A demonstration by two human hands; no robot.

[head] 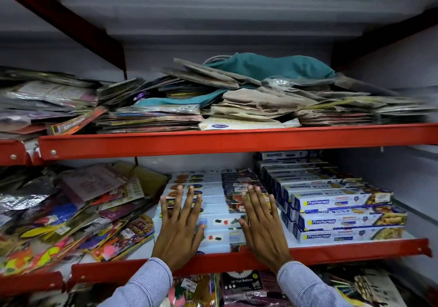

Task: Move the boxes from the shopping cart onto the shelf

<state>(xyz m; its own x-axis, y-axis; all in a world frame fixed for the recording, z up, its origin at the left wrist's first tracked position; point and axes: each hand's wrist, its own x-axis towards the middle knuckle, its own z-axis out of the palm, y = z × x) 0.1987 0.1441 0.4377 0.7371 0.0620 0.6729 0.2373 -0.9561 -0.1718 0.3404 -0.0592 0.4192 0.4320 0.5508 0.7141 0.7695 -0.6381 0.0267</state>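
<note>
Long white wrap boxes (213,202) lie side by side in a flat layer in the middle of the red-edged shelf (355,247). My left hand (180,228) rests flat on top of them, fingers spread, holding nothing. My right hand (260,223) lies flat on the same layer a little to the right, fingers also apart. Beside them on the right stands a stepped stack of blue-and-white Freshwrapp boxes (341,211). The shopping cart is out of view.
Loose colourful party packets (71,216) are heaped on the shelf's left part. The shelf above (213,140) holds piles of flat packets, paper bags and a teal cloth (267,67). Balloon packs (244,285) fill the shelf below.
</note>
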